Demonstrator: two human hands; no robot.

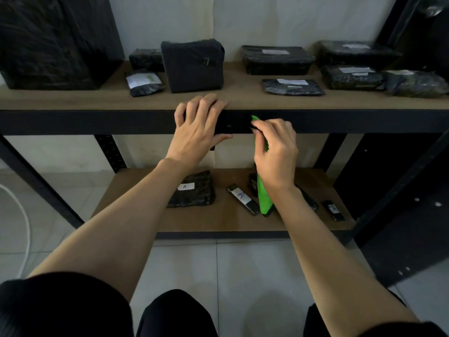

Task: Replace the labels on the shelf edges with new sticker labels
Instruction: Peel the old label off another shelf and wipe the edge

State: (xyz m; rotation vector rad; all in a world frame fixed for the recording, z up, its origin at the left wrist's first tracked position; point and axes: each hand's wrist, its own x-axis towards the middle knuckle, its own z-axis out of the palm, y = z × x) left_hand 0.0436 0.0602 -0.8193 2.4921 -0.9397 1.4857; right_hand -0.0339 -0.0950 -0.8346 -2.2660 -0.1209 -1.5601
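Note:
The upper shelf's black front edge runs across the middle of the view. My left hand grips that edge, fingers curled over the top and thumb underneath. Just to its right, my right hand holds a long bright green sheet that hangs down past my wrist. Its top corner touches the shelf edge, pinched between my thumb and fingers. No label shows on the bare stretch of edge between my hands.
Black wrapped parcels and a dark box stand on the wooden upper shelf. The lower shelf carries black packets with white "A" labels. A black upright stands at the right, tiled floor below.

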